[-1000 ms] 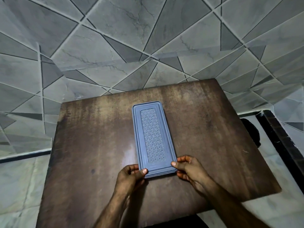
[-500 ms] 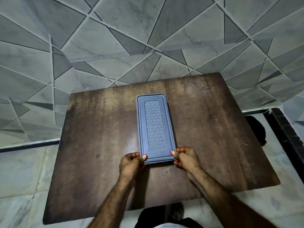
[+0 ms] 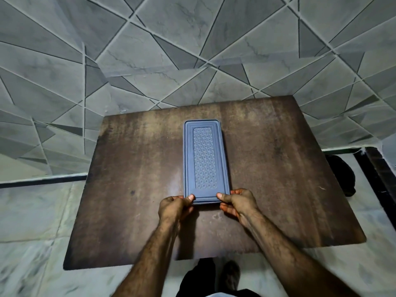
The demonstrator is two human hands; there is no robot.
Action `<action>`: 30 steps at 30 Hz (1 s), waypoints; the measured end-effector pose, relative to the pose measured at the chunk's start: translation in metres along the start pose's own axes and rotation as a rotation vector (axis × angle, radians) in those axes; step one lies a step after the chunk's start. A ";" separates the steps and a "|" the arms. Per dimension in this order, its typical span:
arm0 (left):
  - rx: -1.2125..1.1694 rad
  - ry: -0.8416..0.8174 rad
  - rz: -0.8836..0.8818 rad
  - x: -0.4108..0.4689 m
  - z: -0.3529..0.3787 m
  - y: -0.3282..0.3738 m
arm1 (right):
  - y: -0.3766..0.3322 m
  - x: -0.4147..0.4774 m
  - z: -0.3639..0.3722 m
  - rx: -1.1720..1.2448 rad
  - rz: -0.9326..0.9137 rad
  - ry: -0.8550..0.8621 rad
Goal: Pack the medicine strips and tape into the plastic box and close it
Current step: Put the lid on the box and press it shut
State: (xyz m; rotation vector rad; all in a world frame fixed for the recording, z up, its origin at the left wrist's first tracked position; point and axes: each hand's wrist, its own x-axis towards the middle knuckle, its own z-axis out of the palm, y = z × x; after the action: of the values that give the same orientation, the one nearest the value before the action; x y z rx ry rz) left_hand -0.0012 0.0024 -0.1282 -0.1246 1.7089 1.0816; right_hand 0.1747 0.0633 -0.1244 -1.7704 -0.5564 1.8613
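The long rectangular blue-grey plastic box (image 3: 205, 161) lies flat near the middle of the worn dark brown wooden table (image 3: 132, 168), its long axis running away from the person. Its lid is on, showing a raised panel of embossed pattern framed by stepped ridges. What is inside cannot be seen.

Both hands grasp the box at its near short end. The left hand (image 3: 174, 207) holds the near left corner, thumb pressed on top of the lid's edge and fingers curled beneath or against the end wall. The right hand (image 3: 237, 203) holds the near right corner the same way, thumb on the lid, fingers tucked under. The rest of the box stretches out beyond the grip, untouched.

The table stands against a grey wall of angular tiles (image 3: 192, 50), over a pale marbled floor (image 3: 32, 221). A dark object (image 3: 340, 174) sits on the floor past the table's right edge.
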 end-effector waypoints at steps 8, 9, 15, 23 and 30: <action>-0.080 -0.019 -0.013 -0.006 0.001 0.002 | 0.005 0.003 -0.001 0.046 0.004 -0.030; -0.084 -0.033 -0.017 -0.005 -0.001 0.001 | 0.004 0.003 -0.002 0.026 0.005 -0.037; 0.002 -0.036 0.074 0.006 -0.007 -0.006 | 0.004 0.013 -0.009 -0.146 -0.049 0.023; 0.172 -0.042 0.146 0.007 -0.006 0.000 | 0.001 0.012 -0.008 -0.287 -0.122 0.061; 0.555 0.064 0.448 -0.008 -0.001 0.018 | -0.013 0.006 -0.011 -0.450 -0.243 0.062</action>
State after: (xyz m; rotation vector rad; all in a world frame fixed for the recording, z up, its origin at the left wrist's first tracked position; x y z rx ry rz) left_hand -0.0079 0.0089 -0.1108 0.6044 2.0886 0.8758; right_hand 0.1865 0.0773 -0.1219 -1.9201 -1.1842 1.5920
